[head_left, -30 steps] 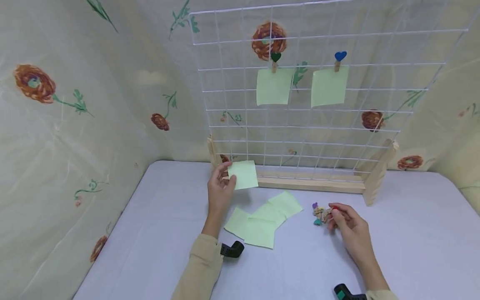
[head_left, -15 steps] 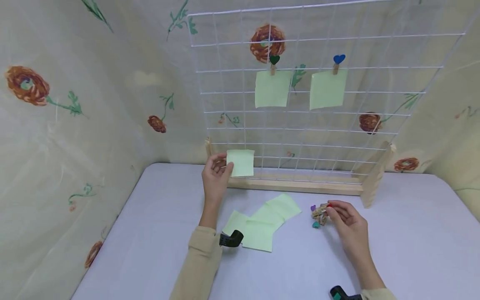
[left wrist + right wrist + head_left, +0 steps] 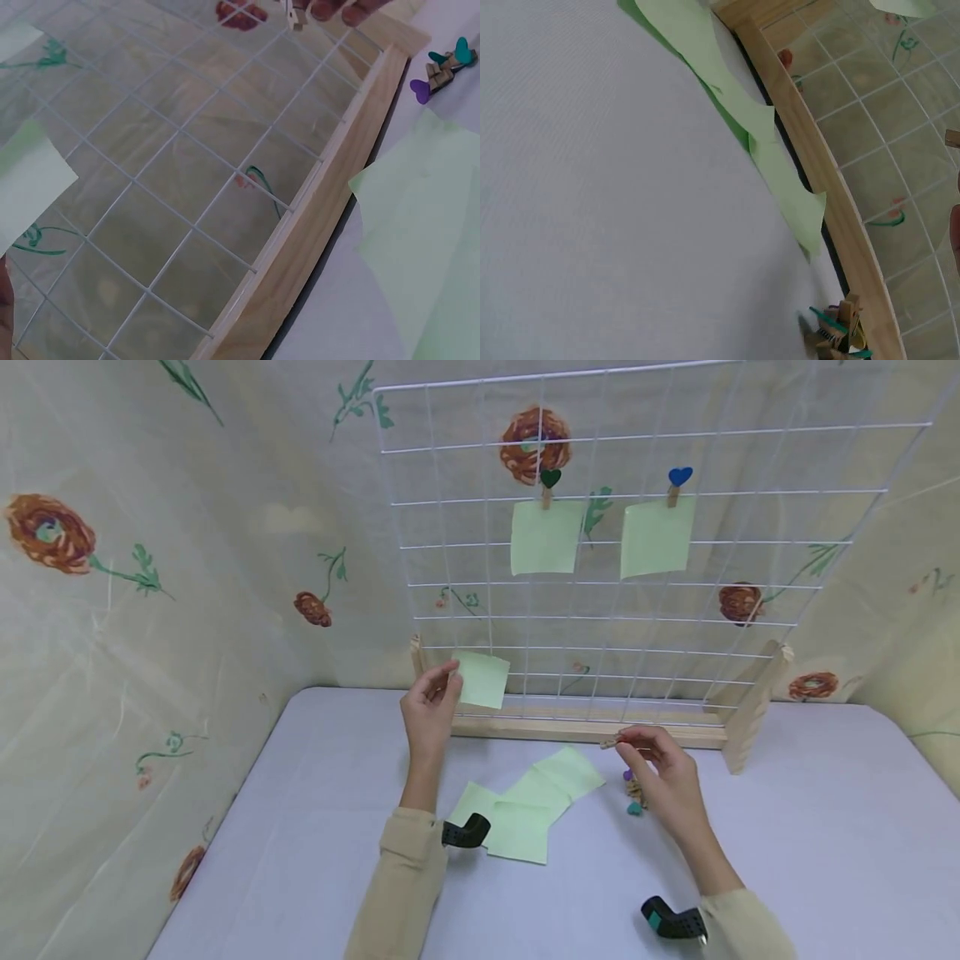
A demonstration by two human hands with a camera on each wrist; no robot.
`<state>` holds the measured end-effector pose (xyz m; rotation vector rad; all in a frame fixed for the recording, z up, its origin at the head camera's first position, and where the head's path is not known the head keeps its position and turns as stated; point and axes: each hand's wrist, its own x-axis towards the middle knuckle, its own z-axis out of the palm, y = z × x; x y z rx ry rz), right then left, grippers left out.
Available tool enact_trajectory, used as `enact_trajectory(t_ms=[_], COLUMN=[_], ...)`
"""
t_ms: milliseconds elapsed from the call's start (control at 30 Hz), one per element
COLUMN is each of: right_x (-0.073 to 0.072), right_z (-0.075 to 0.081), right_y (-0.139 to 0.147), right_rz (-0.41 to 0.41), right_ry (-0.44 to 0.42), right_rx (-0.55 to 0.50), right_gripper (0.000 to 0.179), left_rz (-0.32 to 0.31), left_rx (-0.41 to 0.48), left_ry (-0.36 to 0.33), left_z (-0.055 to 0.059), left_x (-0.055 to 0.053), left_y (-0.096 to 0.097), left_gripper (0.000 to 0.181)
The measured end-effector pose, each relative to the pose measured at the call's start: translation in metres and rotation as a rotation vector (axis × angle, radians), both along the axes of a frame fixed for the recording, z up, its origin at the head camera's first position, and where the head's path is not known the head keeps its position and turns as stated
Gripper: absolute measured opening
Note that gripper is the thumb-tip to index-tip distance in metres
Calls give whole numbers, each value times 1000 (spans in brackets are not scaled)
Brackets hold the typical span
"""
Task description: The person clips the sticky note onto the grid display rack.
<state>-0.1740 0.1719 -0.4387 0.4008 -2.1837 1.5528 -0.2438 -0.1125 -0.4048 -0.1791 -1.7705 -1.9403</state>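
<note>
My left hand (image 3: 430, 710) pinches a light green paper note (image 3: 483, 679) by its left edge, in front of the lower left of the white wire grid (image 3: 487, 581). In the left wrist view, that note (image 3: 28, 184) shows at the left edge. Between thumb and fingers, my right hand (image 3: 663, 777) holds a small wooden clothespin (image 3: 609, 742), raised beside the clothespin pile (image 3: 635, 793). This clothespin (image 3: 296, 16) also appears at the top of the left wrist view. Most of the right hand lies outside the right wrist view.
Two green notes hang on the grid, the left one (image 3: 547, 537) under a dark green heart clip (image 3: 550, 479), the right one (image 3: 657, 537) under a blue heart clip (image 3: 679, 477). Several loose notes (image 3: 517, 831) overlap on the table. A wooden base (image 3: 600, 730) carries the grid.
My right hand has lifted a clothespin from the pile and moved left and toward the grid. My left hand has raised its note slightly, and the note is now tilted.
</note>
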Motion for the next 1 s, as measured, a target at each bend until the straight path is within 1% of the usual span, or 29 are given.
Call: enact_trajectory(t_ms=[100,200,333,500,667,800,900,1000], right_x=[0,-2,-5,-6,-10,-13,-16,-28], right_z=[14,25,37,49,57,62,67,61], right_y=[-7,-12,-20,-29,-35,-39,-42,-38], right_rz=[-11,-29,-58,-75,-67,-55,-39,-24], right_ry=[23,36,41,60,116,166,192,220], right_rx=[57,83,107,136,156,163,166,169], right_gripper=[19,19,19,19,18,18,17,17], left_rz=[-3,-26,-52,-55,-72,-83,-65,-61], left_rx=[-13,6,34,21,4,-4,-29,-40], left_ry=[11,30,32,37,72,85,95,94], left_z=[2,3,5,8,9,1,-6,1], left_x=[-1,-1,-3,-3,-6,-15,-23,-17], left_y=[1,2,3,4,7,9,9,10], left_gripper=[28,35,42,43,45,47,48,48])
